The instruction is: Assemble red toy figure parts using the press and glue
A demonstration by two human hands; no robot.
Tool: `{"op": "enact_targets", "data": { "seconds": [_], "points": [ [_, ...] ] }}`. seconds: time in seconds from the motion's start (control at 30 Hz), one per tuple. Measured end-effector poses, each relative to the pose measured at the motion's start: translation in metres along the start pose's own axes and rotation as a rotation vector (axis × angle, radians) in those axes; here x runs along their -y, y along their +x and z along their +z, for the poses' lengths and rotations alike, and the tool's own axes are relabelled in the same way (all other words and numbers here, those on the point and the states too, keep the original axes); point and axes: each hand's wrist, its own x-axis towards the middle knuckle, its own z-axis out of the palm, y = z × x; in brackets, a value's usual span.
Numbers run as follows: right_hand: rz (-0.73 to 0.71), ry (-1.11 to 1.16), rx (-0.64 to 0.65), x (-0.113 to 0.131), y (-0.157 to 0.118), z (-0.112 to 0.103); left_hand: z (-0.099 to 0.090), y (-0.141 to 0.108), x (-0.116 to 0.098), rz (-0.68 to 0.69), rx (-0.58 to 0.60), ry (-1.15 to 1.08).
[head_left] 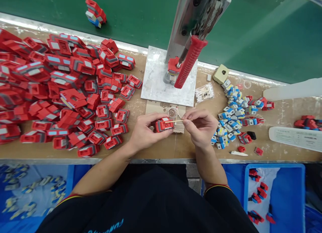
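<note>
Near the table's front edge, my left hand [148,129] is closed around a red and grey plastic part [164,125]. My right hand [201,125] pinches a thin wooden stick [178,121], whose left end lies over the red part. Just behind the two hands, a small round clear container [172,112] sits on a piece of cardboard [153,107]. A packet of cotton swabs [204,92] lies behind my right hand.
A press with a red handle [188,62] stands on a metal plate [153,75]. Red parts [72,65] are heaped at left, white-blue-yellow parts [230,114] at right. A yellow block [221,74] sits behind them. A blue bin [289,192] is below the table's right side.
</note>
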Motion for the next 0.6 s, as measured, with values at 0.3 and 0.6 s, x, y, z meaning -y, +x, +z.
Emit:
{"op": "enact_targets", "data": {
  "seconds": [0.3, 0.6],
  "points": [
    [-0.106, -0.251, -0.049, -0.002, 0.011, -0.025, -0.007, 0.003, 0.013, 0.202, -0.133, 0.126],
    [-0.03, -0.409, 0.137, -0.013, 0.016, -0.028, -0.009, 0.005, 0.025, 0.201, -0.19, 0.065]
  ]
}}
